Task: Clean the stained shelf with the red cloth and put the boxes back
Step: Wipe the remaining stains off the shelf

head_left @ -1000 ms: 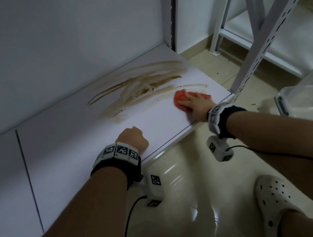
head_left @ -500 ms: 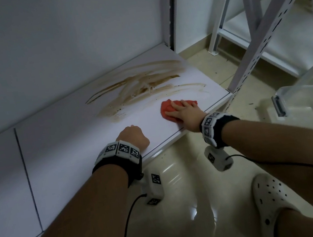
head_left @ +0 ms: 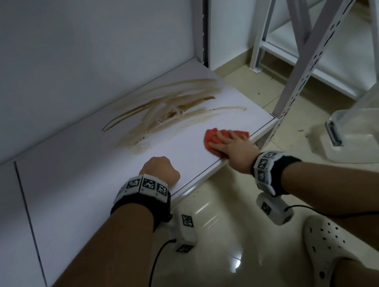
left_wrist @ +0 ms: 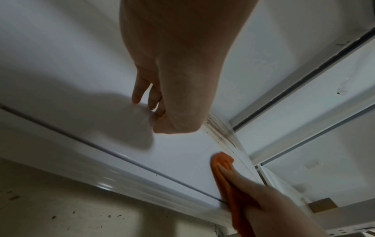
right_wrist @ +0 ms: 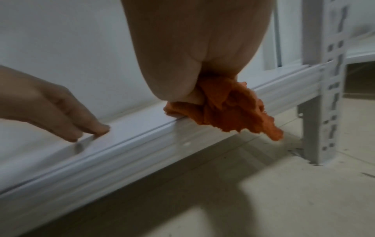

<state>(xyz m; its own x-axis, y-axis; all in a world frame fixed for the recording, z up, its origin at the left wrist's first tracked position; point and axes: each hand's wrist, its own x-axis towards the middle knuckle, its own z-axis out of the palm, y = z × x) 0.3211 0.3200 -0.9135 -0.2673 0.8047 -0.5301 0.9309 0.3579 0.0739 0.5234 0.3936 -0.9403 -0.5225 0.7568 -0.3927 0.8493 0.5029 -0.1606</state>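
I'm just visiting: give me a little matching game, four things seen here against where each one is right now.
Things:
1. red cloth
2. brown stain
3. left hand
4. clear plastic box

Places:
A. on the floor, right of the shelf
B. under the right hand, at the shelf's front edge
C. smeared farther back on the shelf
D. fingertips resting on the shelf

Pairs: 1-B, 2-C, 3-D, 4-A

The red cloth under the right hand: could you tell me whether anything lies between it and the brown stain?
Nothing visible does: only bare white shelf separates the red cloth from the brown stain.
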